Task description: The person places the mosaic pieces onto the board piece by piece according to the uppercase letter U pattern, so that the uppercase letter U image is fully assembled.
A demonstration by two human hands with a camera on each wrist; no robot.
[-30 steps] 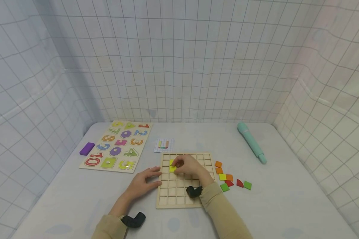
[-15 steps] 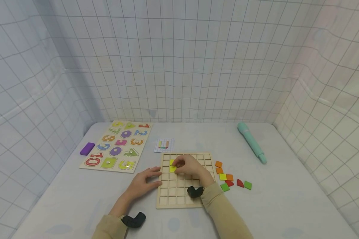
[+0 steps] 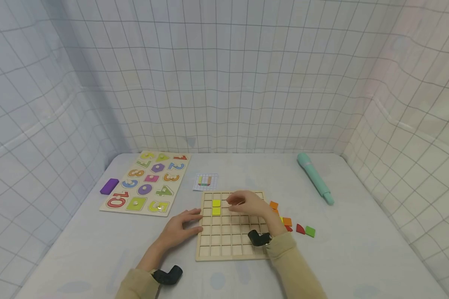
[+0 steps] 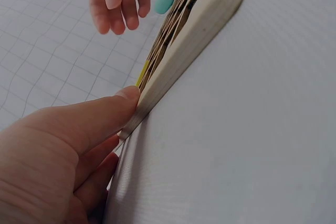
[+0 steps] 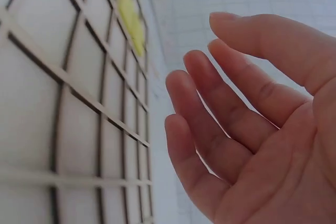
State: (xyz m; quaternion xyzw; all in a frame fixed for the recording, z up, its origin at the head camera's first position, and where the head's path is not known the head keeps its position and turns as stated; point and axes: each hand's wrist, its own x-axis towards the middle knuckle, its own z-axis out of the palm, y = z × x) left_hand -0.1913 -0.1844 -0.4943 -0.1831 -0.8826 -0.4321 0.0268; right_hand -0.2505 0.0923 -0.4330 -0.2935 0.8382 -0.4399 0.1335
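A wooden grid board (image 3: 226, 240) lies flat in front of the person. Two yellow square tiles (image 3: 216, 211) sit in neighbouring cells, one above the other, near its upper left. The left hand (image 3: 177, 230) rests against the board's left edge; in the left wrist view its thumb touches the rim and its fingers are relaxed. Above the board, to the right of the yellow tiles, hovers the right hand (image 3: 248, 204). Its palm and loosely bent fingers (image 5: 202, 124) hold nothing in the right wrist view. The right forearm partly covers the tiles beside the board.
Loose orange, yellow, red and green tiles (image 3: 309, 231) lie right of the board. A small pattern card (image 3: 205, 182) is behind it. At left are a number puzzle board (image 3: 146, 182) and a purple block (image 3: 109, 186). A teal stick-like object (image 3: 315, 178) lies at right.
The right hand has let go of the upper yellow tile and moved right, uncovering both yellow tiles. The left hand has stayed at the board's edge.
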